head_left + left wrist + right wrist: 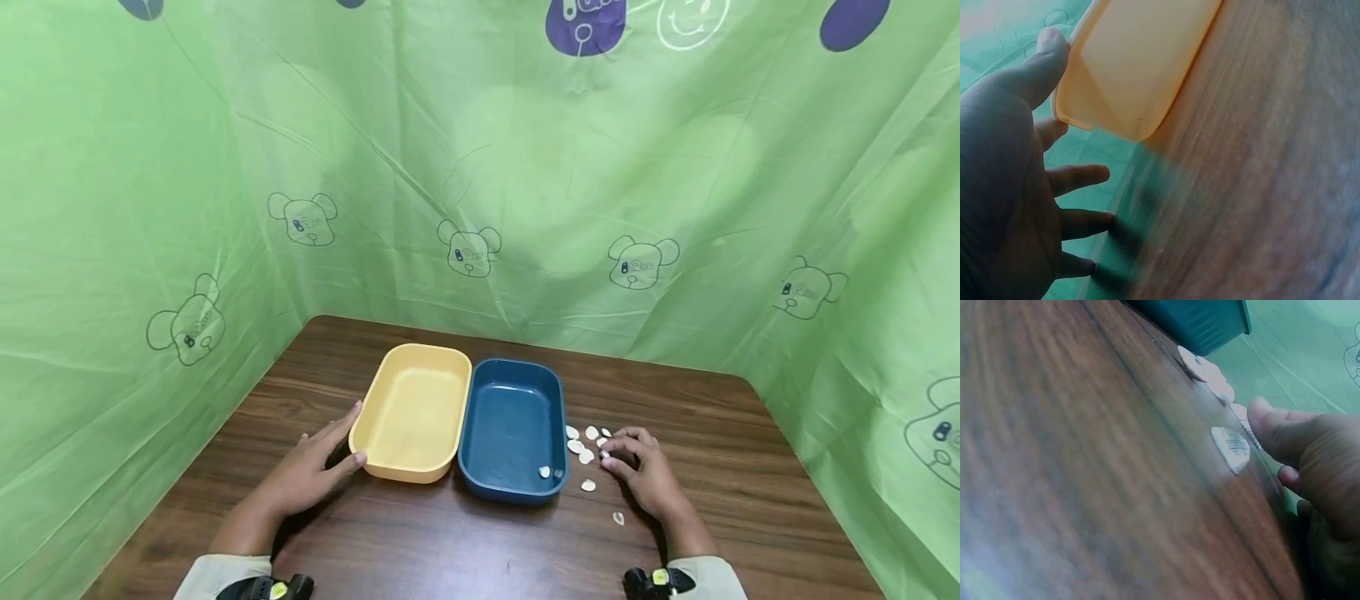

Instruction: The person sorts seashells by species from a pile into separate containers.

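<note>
My left hand (311, 471) rests against the left side of a yellow rectangular tray (408, 475), fingers spread, thumb and forefinger touching its rim. In the left wrist view, the left hand (1016, 169) has its other fingers extended apart from the tray (1141, 69). Beside it stands a blue tray (513, 433) with a white seashell (544, 472) inside. To its right, my right hand (645, 471) pinches a small white seashell (604, 454) between thumb and forefinger. In the right wrist view, the right hand (1322, 456) hides that shell; a ribbed shell (1232, 450) lies nearby.
Several loose seashells (587, 456) lie between the blue tray and my right hand, with one shell (618, 518) nearer me. The brown wooden table (697, 400) is bordered at the back and sides by a green printed curtain (540, 183).
</note>
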### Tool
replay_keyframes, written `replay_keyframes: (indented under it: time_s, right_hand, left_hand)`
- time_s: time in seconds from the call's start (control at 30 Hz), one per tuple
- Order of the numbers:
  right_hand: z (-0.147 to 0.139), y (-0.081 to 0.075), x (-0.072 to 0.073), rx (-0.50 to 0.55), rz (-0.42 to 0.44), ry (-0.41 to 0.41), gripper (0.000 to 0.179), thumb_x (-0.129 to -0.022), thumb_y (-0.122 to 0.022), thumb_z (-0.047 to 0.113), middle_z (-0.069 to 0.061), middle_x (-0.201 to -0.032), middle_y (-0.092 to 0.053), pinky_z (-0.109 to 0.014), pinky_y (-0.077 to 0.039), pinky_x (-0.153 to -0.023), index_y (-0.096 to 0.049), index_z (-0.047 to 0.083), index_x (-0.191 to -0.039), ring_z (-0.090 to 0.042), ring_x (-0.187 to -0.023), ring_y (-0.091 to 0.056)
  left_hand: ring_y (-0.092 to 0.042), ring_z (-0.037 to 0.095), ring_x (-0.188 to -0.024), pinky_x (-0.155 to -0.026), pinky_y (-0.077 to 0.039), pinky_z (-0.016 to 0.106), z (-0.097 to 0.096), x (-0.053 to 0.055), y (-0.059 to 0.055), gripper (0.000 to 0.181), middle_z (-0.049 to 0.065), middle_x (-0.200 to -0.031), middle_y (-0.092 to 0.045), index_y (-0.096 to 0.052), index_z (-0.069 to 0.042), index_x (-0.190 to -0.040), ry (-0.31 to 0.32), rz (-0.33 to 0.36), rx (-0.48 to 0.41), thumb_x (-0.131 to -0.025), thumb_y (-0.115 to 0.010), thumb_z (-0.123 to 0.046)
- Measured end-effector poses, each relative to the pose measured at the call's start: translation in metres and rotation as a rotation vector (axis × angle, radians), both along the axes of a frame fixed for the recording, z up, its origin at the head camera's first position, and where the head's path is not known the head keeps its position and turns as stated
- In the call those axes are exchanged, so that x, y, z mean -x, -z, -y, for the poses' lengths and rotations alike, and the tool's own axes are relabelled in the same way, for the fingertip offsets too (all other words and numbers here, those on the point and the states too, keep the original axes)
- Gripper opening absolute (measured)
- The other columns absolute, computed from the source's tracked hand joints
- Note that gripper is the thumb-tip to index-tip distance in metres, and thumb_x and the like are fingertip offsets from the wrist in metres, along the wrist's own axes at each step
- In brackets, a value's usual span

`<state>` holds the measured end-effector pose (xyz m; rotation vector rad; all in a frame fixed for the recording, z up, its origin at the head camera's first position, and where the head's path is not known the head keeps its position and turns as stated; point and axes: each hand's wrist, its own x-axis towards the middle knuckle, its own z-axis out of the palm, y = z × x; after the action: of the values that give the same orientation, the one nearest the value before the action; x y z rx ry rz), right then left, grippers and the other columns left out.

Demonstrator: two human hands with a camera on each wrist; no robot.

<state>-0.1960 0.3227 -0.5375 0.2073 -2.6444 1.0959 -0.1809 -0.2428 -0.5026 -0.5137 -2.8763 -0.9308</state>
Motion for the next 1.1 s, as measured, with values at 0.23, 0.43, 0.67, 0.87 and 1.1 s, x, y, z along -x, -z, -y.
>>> replay_keyframes:
  time_s: [0.23, 0.43, 0.67, 0.87, 1.1]
  right_hand:
    - [-0.0001, -0.0023, -0.0011, 0.083, 0.042, 0.017, 0.013, -0.089, -0.092, 0.016, -0.012, -0.129, -0.067, -0.01, -0.038, -0.099, -0.079, 0.016, -0.09, -0.026, -0.125, -0.056]
    - [-0.0007, -0.0006, -0.0023, 0.146, 0.032, 0.014, 0.02, -0.086, -0.095, 0.016, -0.014, -0.128, -0.068, -0.004, -0.037, -0.098, -0.075, 0.014, -0.083, -0.025, -0.123, -0.057]
    - [-0.0016, 0.0017, -0.0023, 0.166, -0.001, 0.006, 0.02, -0.085, -0.095, 0.012, -0.017, -0.128, -0.067, -0.001, -0.039, -0.097, -0.074, 0.012, -0.083, -0.027, -0.122, -0.058]
    - [-0.0017, 0.0023, -0.0027, 0.161, -0.025, 0.026, 0.019, -0.085, -0.094, 0.008, -0.017, -0.127, -0.067, -0.001, -0.04, -0.094, -0.075, 0.01, -0.083, -0.018, -0.119, -0.057]
    - [0.002, -0.0022, -0.0027, 0.163, -0.074, 0.079, 0.016, -0.085, -0.091, 0.001, -0.015, -0.127, -0.068, -0.009, -0.042, -0.088, -0.077, 0.009, -0.085, -0.013, -0.117, -0.054]
  left_hand:
    - [-0.044, 0.053, -0.156, -0.114, -0.021, 0.094, -0.001, -0.0002, -0.0014, 0.078, 0.014, -0.175, -0.042, -0.026, -0.028, -0.176, 0.001, -0.002, -0.01, -0.11, -0.064, -0.046]
    - [-0.045, 0.054, -0.155, -0.114, -0.023, 0.094, -0.0007, 0.0007, -0.001, 0.079, 0.016, -0.175, -0.042, -0.025, -0.026, -0.176, 0.01, -0.008, 0.001, -0.11, -0.064, -0.045]
    - [-0.045, 0.055, -0.155, -0.113, -0.024, 0.094, 0.0004, 0.0012, -0.0005, 0.078, 0.016, -0.175, -0.042, -0.025, -0.026, -0.176, 0.01, -0.011, 0.004, -0.11, -0.063, -0.045]
    - [-0.045, 0.054, -0.155, -0.114, -0.024, 0.094, -0.0005, 0.0016, -0.0001, 0.078, 0.015, -0.175, -0.041, -0.024, -0.026, -0.176, 0.012, -0.01, 0.009, -0.111, -0.063, -0.046]
    - [-0.046, 0.054, -0.155, -0.113, -0.024, 0.094, 0.0004, 0.0004, -0.0011, 0.078, 0.016, -0.175, -0.042, -0.025, -0.026, -0.176, 0.009, -0.007, 0.002, -0.11, -0.063, -0.045]
